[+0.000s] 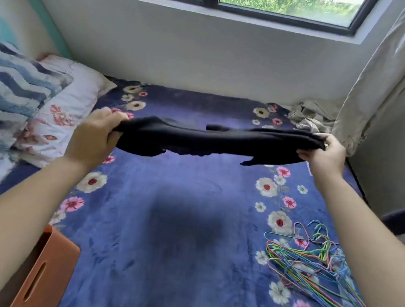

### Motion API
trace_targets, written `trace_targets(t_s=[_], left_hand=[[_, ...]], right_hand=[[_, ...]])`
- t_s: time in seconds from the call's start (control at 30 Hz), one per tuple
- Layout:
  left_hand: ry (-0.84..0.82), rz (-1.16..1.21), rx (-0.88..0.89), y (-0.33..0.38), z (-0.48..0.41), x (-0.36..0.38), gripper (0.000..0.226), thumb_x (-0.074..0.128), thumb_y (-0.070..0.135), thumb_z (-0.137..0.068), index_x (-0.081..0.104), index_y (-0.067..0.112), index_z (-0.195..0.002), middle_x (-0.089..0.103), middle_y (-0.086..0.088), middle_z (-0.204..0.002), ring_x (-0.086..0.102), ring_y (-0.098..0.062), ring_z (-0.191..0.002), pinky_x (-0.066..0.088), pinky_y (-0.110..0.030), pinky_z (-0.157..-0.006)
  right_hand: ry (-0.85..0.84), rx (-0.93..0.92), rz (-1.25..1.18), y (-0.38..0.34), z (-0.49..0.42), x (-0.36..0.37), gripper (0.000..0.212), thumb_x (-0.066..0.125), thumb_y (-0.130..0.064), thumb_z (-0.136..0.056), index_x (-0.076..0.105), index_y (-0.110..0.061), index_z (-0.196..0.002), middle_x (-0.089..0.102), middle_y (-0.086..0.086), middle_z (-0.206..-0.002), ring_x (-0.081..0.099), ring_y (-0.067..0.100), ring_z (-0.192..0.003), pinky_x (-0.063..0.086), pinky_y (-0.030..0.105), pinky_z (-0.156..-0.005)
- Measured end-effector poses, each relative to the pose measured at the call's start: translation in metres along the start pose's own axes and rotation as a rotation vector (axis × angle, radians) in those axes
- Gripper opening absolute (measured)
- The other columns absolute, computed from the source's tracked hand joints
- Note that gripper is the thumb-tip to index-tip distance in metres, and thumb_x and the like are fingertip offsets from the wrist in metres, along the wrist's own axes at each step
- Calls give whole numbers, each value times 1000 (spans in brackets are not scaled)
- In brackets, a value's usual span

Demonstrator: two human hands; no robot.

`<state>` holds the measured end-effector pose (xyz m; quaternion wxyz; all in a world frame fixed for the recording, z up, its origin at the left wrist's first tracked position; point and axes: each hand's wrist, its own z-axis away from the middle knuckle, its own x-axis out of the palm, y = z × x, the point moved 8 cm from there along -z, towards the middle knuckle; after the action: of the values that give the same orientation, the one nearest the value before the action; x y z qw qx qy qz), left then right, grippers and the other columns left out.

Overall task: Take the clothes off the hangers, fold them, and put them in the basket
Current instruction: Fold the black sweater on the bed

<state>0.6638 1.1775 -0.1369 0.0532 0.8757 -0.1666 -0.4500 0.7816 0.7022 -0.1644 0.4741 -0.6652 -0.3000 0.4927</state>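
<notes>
Grip: left hand (94,135) and right hand (327,156) each curl tight round one end of the black garment (210,139).
Black garment: pulled out flat between the two fists, up in the air.
Blanket (175,272): blue, flowered, straight beneath the held cloth, with a shadow on it.
Hangers (309,263): bare coloured wire, heaped below the right hand.
Basket (50,262): orange, below the left hand, under that forearm.
Pillows (62,108): just outside the left hand.

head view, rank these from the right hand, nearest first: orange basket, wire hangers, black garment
1. black garment, gripped in the right hand.
2. wire hangers, lying below it on the right.
3. orange basket, lower left corner.
</notes>
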Motion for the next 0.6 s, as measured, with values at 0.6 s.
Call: trace_targets(t_s=[0.6], left_hand=[[-1299, -302, -134, -22, 420, 224, 21, 46, 13, -87, 52, 25, -104, 56, 5, -105, 54, -19, -108, 24, -33, -72]], right_hand=[[-788, -103, 1304, 356, 226, 70, 25, 60, -8, -73, 39, -23, -74, 54, 3, -81, 63, 33, -88, 41, 38, -62]])
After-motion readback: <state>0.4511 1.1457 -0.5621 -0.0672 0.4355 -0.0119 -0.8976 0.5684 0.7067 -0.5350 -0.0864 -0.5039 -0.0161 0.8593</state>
